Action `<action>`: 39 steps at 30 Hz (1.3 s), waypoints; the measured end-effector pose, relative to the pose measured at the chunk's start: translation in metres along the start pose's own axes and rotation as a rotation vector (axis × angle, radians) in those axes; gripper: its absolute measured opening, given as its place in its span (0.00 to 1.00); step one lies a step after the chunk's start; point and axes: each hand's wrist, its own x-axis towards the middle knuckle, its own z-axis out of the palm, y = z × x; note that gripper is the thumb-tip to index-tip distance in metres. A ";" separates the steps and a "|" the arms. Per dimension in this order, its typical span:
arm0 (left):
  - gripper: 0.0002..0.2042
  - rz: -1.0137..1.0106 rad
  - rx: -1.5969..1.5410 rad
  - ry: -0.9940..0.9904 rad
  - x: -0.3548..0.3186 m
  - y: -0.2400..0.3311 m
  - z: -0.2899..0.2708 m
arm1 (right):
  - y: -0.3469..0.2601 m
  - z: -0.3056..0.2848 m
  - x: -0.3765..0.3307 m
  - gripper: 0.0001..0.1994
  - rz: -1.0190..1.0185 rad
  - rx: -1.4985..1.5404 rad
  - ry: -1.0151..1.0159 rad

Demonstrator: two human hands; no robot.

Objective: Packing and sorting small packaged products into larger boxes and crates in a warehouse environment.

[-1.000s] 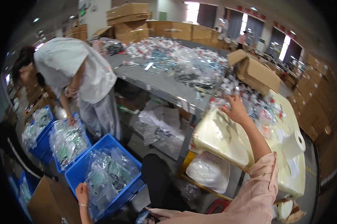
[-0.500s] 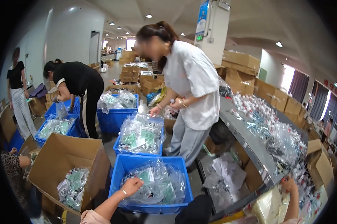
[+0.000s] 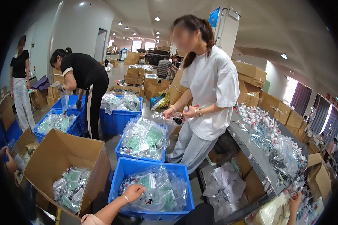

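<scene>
My left hand [image 3: 134,192] is closed, its fingers curled together over a blue bin [image 3: 153,162] in front of me. Whatever it may hold is hidden. Clear plastic bags [image 3: 159,197] with green-and-white printed cards and small dark parts fill the bin just under it. At the lower right my right hand [image 3: 295,201] has its fingers closed at the edge of a heap of small white parts with red tips [image 3: 268,127]. A spot of red shows at its fingertips, too small to name. A pale plastic-wrapped bundle [image 3: 271,212] lies beside that hand.
An open cardboard box [image 3: 60,150] with filled bags stands at the left. More blue bins [image 3: 159,153] sit beyond mine. A co-worker in a white T-shirt [image 3: 210,78] stands by the grey sloping table [image 3: 247,152]; another in black [image 3: 84,77] bends over bins.
My right hand has drawn back slightly toward me from the heap. The co-worker in white has straightened and lifted a clear bag off the bin. My left hand stays over the bin.
</scene>
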 end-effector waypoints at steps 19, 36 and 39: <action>0.13 0.040 -0.069 0.117 0.021 0.040 0.022 | -0.449 0.123 -0.236 0.15 0.435 1.662 -1.867; 0.13 0.186 0.128 -0.006 -0.009 0.050 0.045 | -0.475 0.275 -0.281 0.12 0.235 0.638 -1.803; 0.12 0.196 0.151 0.002 -0.009 0.049 0.044 | -0.472 0.278 -0.282 0.12 0.296 0.707 -1.748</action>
